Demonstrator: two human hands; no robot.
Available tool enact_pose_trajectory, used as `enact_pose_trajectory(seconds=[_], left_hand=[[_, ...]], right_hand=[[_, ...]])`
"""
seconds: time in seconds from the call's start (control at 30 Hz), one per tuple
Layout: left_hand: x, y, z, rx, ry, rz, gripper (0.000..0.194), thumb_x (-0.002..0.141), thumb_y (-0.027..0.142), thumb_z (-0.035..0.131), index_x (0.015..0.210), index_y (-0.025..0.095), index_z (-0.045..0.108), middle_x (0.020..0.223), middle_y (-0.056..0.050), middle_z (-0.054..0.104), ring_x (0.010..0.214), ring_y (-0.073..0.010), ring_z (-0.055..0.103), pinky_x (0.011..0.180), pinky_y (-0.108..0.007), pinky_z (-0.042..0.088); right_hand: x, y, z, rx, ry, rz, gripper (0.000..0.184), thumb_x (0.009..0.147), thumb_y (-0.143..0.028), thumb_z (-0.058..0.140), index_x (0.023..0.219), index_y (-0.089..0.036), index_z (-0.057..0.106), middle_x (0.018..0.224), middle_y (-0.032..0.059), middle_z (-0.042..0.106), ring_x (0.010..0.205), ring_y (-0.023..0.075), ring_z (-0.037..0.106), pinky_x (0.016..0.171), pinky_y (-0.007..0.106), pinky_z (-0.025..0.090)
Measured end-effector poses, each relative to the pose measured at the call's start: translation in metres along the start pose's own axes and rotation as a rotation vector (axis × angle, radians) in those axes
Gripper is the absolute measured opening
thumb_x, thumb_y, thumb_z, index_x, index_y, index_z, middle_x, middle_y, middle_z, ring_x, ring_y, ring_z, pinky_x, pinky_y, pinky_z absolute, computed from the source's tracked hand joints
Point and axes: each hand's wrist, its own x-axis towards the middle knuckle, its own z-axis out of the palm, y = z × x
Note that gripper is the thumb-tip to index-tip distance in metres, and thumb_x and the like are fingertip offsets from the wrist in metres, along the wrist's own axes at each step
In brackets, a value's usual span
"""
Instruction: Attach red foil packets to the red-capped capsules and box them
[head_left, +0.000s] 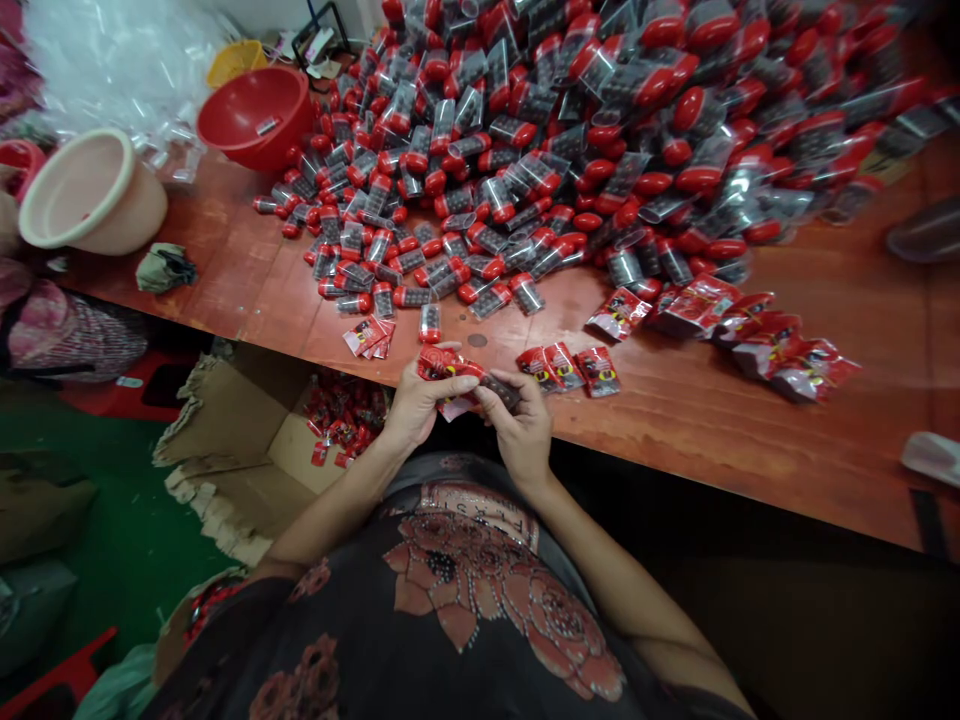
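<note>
My left hand (420, 400) grips a red foil sachet (442, 364) at the table's front edge. My right hand (521, 425) pinches a small clear tube of dark capsules (501, 392) against the sachet. Just beyond my hands, a lone red-capped tube (430, 323) stands apart from a huge heap of similar tubes (525, 130). Small groups of red sachets lie on the wooden table (750, 440), one (566, 368) close to my right hand and another (370, 336) beyond my left.
Below the table edge, an open cardboard box (240, 440) holds red sachets (337, 420). A red bowl (255, 115) and a beige plastic basin (90, 190) sit at the far left, near a clear plastic bag (112, 60). More sachets (780, 350) lie to the right.
</note>
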Motion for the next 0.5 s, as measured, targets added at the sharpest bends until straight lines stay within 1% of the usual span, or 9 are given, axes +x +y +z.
enact_pose_trajectory(seconds=[0.1, 0.13, 0.2, 0.27, 0.37, 0.43, 0.5], left_hand=[[0.002, -0.001, -0.001, 0.016, 0.003, -0.010, 0.056, 0.050, 0.011, 0.085, 0.101, 0.017, 0.065, 0.078, 0.000, 0.071, 0.069, -0.0121, 0.066, 0.072, -0.025, 0.052], [0.003, -0.002, -0.002, 0.016, 0.011, -0.012, 0.056, 0.049, 0.011, 0.086, 0.100, 0.017, 0.065, 0.077, 0.000, 0.071, 0.068, -0.0118, 0.066, 0.071, -0.024, 0.051], [0.005, -0.002, -0.003, 0.011, 0.027, -0.014, 0.054, 0.049, 0.013, 0.086, 0.099, 0.017, 0.065, 0.074, 0.001, 0.069, 0.065, -0.0112, 0.065, 0.070, -0.024, 0.051], [0.007, -0.003, -0.004, 0.009, 0.032, -0.024, 0.053, 0.049, 0.013, 0.086, 0.098, 0.017, 0.065, 0.073, 0.002, 0.069, 0.063, -0.0111, 0.064, 0.068, -0.024, 0.050], [0.006, -0.007, -0.002, 0.001, 0.007, -0.047, 0.049, 0.050, 0.014, 0.086, 0.095, 0.016, 0.066, 0.072, 0.002, 0.069, 0.063, -0.0113, 0.064, 0.066, -0.024, 0.050], [0.005, -0.010, 0.000, -0.003, -0.029, -0.051, 0.040, 0.053, 0.016, 0.086, 0.089, 0.015, 0.067, 0.073, 0.001, 0.069, 0.063, -0.0116, 0.063, 0.064, -0.024, 0.051], [0.005, -0.013, 0.001, -0.015, -0.046, -0.042, 0.030, 0.057, 0.019, 0.084, 0.082, 0.014, 0.068, 0.075, -0.001, 0.070, 0.064, -0.0121, 0.064, 0.064, -0.025, 0.051]], right_hand=[[0.002, 0.004, -0.002, -0.083, 0.008, -0.104, 0.021, 0.082, -0.030, 0.069, 0.102, -0.030, 0.065, 0.097, -0.0001, 0.060, 0.092, 0.0160, 0.061, 0.085, 0.035, 0.052], [0.003, 0.004, -0.003, -0.106, -0.005, -0.117, 0.020, 0.081, -0.031, 0.069, 0.101, -0.030, 0.066, 0.096, 0.0001, 0.059, 0.093, 0.0166, 0.060, 0.086, 0.036, 0.052], [0.006, 0.004, -0.005, -0.111, -0.046, -0.089, 0.021, 0.080, -0.033, 0.070, 0.101, -0.030, 0.067, 0.093, 0.0002, 0.059, 0.088, 0.0169, 0.060, 0.078, 0.035, 0.054], [0.007, 0.003, -0.006, -0.078, -0.073, -0.027, 0.023, 0.079, -0.035, 0.071, 0.100, -0.029, 0.067, 0.092, 0.0004, 0.059, 0.079, 0.0154, 0.060, 0.066, 0.030, 0.055], [0.006, 0.002, -0.003, 0.013, -0.067, 0.074, 0.023, 0.080, -0.036, 0.070, 0.101, -0.028, 0.066, 0.093, -0.0001, 0.059, 0.062, 0.0100, 0.057, 0.049, 0.024, 0.051], [0.005, 0.001, 0.000, 0.086, -0.033, 0.133, 0.023, 0.083, -0.037, 0.066, 0.104, -0.027, 0.064, 0.093, -0.0002, 0.061, 0.055, 0.0076, 0.054, 0.045, 0.022, 0.049], [0.005, 0.001, 0.001, 0.144, -0.012, 0.174, 0.026, 0.086, -0.038, 0.061, 0.110, -0.027, 0.063, 0.093, 0.0006, 0.062, 0.056, 0.0077, 0.056, 0.048, 0.022, 0.051]])
